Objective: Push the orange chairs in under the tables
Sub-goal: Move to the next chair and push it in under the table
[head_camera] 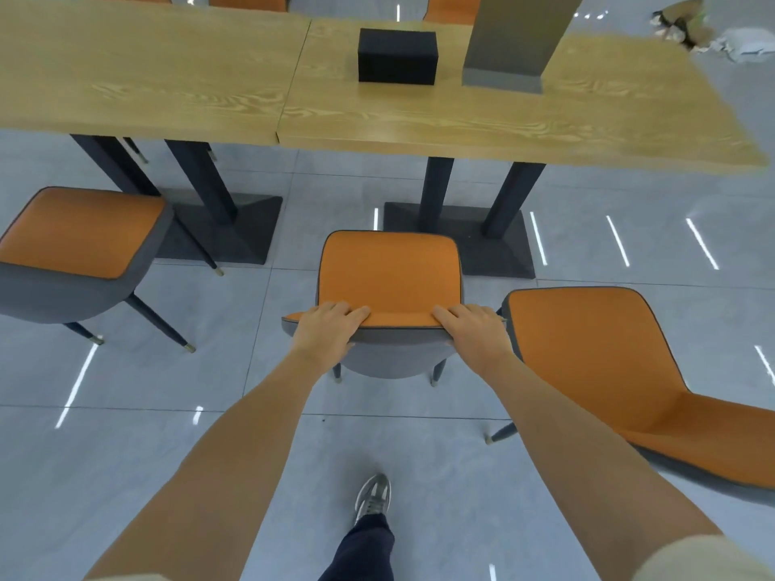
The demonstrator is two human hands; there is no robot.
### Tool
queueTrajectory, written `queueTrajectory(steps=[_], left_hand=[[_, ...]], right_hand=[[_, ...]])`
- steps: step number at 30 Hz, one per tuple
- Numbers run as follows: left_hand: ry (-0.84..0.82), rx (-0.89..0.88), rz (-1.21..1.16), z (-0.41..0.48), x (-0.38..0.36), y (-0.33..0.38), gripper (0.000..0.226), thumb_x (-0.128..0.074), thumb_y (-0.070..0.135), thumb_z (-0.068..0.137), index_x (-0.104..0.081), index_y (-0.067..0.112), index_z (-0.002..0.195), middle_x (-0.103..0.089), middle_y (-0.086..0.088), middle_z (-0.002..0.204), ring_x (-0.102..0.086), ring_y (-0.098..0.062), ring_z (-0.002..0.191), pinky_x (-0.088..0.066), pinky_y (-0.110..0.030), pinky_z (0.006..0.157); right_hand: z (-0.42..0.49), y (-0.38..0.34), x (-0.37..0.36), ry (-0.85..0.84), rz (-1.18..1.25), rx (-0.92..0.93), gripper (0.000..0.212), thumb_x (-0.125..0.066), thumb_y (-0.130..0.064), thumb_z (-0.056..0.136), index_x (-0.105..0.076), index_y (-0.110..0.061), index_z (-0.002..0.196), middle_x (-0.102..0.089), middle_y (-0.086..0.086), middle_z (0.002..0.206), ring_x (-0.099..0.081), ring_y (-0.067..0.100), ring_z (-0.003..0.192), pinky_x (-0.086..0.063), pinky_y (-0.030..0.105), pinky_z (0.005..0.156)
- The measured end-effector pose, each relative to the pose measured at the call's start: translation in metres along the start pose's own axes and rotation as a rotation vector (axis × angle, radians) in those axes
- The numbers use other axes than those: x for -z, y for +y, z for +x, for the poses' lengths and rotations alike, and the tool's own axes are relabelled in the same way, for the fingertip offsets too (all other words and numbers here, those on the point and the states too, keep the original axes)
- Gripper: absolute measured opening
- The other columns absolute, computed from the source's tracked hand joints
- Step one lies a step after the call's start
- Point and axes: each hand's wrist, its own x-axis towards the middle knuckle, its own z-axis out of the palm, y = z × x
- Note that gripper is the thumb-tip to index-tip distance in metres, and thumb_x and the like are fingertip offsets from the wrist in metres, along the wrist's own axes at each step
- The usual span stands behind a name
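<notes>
Both hands clamp the backrest top edge of the middle orange chair [390,274]. The left hand [325,331] closes over the left corner, fingers curled onto the orange face. The right hand [474,331] closes over the right corner likewise. Beyond the hands, the seat stands short of the wooden table [461,119], outside its edge. 2 more orange chairs flank the grip: one [79,245] left, one [608,371] right.

I see my left hand [325,329] and right hand [474,331] gripping the middle orange chair [390,272] backrest. Two wooden tables [419,119] beyond; black box [397,56] on top.
</notes>
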Motion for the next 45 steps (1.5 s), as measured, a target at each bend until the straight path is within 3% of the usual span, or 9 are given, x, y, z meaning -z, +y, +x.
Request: queueTrajectory(steps=[7,11,20,30,34,40,43,45], left_hand=[[0.002,0.016,0.018,0.071,0.017,-0.017,0.056,-0.061,0.029,0.088,-0.036,0.025,0.138,-0.056,-0.003,0.123,-0.053,-0.024,0.113,-0.046,-0.035,0.089],[-0.008,0.029,-0.014,0.096,0.024,-0.026,0.055,-0.062,0.027,0.087,-0.039,0.027,0.137,-0.060,-0.003,0.119,-0.057,-0.024,0.109,-0.048,-0.036,0.086],[-0.046,0.035,-0.034,0.119,0.038,-0.036,0.054,-0.063,0.023,0.086,-0.041,0.027,0.136,-0.061,-0.001,0.120,-0.058,-0.024,0.109,-0.049,-0.036,0.082],[-0.157,0.109,-0.043,0.103,0.043,-0.019,0.046,-0.059,0.018,0.085,-0.044,0.019,0.129,-0.060,-0.007,0.114,-0.056,-0.028,0.104,-0.045,-0.037,0.082],[-0.225,0.172,0.016,0.099,0.058,0.007,0.041,-0.057,0.025,0.086,-0.043,0.012,0.123,-0.056,-0.011,0.116,-0.052,-0.032,0.108,-0.044,-0.042,0.086],[-0.237,0.092,0.044,0.105,0.081,0.092,0.046,-0.057,0.028,0.087,-0.042,0.012,0.127,-0.053,-0.010,0.115,-0.052,-0.029,0.104,-0.042,-0.036,0.072],[-0.216,0.042,0.065,0.106,0.080,0.151,0.060,-0.057,0.035,0.087,-0.034,0.013,0.138,-0.048,-0.011,0.131,-0.047,-0.031,0.119,-0.043,-0.041,0.090],[-0.234,0.044,0.057,0.106,0.076,0.196,0.068,-0.056,0.039,0.089,-0.025,0.015,0.144,-0.039,-0.010,0.143,-0.037,-0.030,0.132,-0.036,-0.046,0.104]], right_hand=[[0.065,0.026,0.015,-0.044,0.020,-0.092,0.050,-0.068,-0.011,0.079,-0.045,-0.017,0.123,-0.059,0.006,0.109,-0.055,0.028,0.101,-0.041,0.037,0.088],[0.092,0.039,0.019,-0.043,0.057,-0.092,0.032,-0.057,-0.013,0.087,-0.049,-0.017,0.119,-0.063,0.006,0.106,-0.057,0.028,0.097,-0.042,0.036,0.085],[0.116,0.044,0.029,-0.052,0.115,-0.098,0.035,-0.065,-0.018,0.086,-0.051,-0.021,0.117,-0.063,0.004,0.101,-0.058,0.026,0.095,-0.045,0.035,0.082],[0.096,0.039,0.034,-0.181,0.171,-0.178,0.047,-0.060,-0.023,0.088,-0.041,-0.020,0.131,-0.054,0.007,0.126,-0.049,0.029,0.117,-0.038,0.042,0.099],[0.068,0.050,0.042,-0.177,0.261,-0.185,0.060,-0.058,-0.020,0.089,-0.029,-0.016,0.141,-0.039,0.006,0.143,-0.036,0.028,0.132,-0.034,0.041,0.106],[-0.004,0.100,0.056,-0.235,0.356,-0.211,0.078,-0.062,-0.026,0.088,-0.015,-0.013,0.148,-0.028,0.009,0.153,-0.032,0.029,0.138,-0.038,0.043,0.107],[-0.054,0.149,0.051,-0.238,0.366,-0.240,0.077,-0.061,-0.028,0.087,-0.016,-0.013,0.148,-0.031,0.008,0.151,-0.034,0.028,0.136,-0.037,0.042,0.107],[-0.090,0.186,0.044,-0.230,0.352,-0.256,0.079,-0.060,-0.034,0.088,-0.014,-0.014,0.149,-0.025,0.008,0.155,-0.028,0.029,0.140,-0.032,0.042,0.110]])
